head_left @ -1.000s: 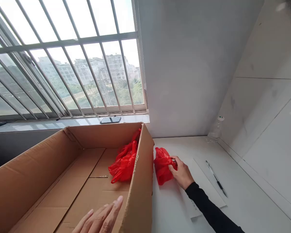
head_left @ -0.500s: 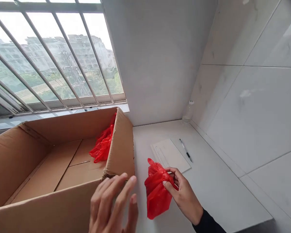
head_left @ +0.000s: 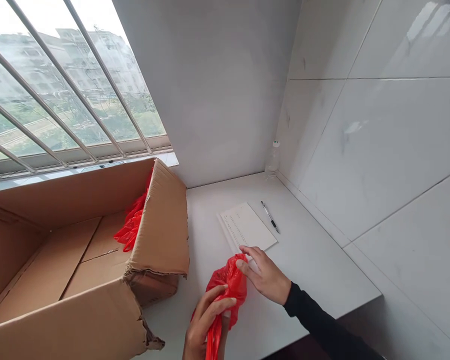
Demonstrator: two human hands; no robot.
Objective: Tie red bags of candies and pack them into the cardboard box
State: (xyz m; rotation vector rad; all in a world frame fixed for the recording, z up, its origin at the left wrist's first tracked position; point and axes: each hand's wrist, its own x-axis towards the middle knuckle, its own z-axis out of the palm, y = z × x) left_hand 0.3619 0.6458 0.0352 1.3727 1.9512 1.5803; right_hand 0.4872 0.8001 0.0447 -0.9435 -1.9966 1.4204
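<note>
A crumpled red plastic bag is held over the white tabletop, in front of the notebook. My left hand is closed round its lower left part, and a twisted red strip hangs down past the fingers. At the bag's upper right edge, my right hand has the rim between thumb and fingertips. More red plastic bags lie bunched in the right end of the open cardboard box, partly hidden by its end flap.
A notebook with handwriting lies behind my hands, and a pen is to its right. In the far corner stands a clear bottle. The white tabletop meets a tiled wall on the right. A barred window is at upper left.
My left hand has moved right from beside the box and closed on the red plastic bag. The bag has turned and bunched up. The view has shifted right.
</note>
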